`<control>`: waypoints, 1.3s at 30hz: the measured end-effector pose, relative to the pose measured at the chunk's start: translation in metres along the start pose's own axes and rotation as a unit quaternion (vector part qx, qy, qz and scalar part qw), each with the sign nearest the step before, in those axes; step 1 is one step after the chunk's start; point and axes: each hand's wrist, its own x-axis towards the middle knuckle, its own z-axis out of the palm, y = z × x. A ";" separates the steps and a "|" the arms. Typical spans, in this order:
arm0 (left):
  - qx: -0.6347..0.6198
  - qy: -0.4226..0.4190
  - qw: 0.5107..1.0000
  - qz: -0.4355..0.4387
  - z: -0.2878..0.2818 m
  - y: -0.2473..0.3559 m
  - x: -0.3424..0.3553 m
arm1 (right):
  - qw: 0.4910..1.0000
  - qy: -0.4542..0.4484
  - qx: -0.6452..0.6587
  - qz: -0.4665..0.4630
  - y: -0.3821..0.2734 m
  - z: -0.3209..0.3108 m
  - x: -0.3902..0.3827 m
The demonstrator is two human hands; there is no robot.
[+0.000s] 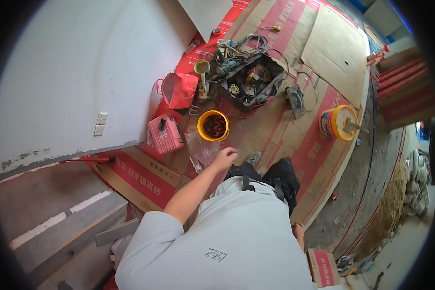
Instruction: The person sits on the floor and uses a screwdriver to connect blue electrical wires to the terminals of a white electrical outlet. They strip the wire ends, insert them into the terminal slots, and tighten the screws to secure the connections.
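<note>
Two hands show: the left hand [225, 157] hangs with fingers loosely bent, nothing visible in it, though something small could be hidden, so I cannot tell; the right hand [298, 229] is only partly visible, its grip unclear. Just beyond the left, a yellow bucket [200, 125] of dark reddish pieces [214, 126] stands on the cardboard-covered floor [249, 137]. A shoe [253, 157] could slip on the clear plastic sheet [200, 149] beside it, tipping the bucket, or snag on the cables [256, 43] farther out.

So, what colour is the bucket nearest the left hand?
The bucket is yellow; head view shows it best.
</note>
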 end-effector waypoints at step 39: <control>0.164 0.242 0.898 -0.328 0.117 -0.029 0.377 | 0.383 -0.180 -0.629 -0.652 -0.526 0.854 0.396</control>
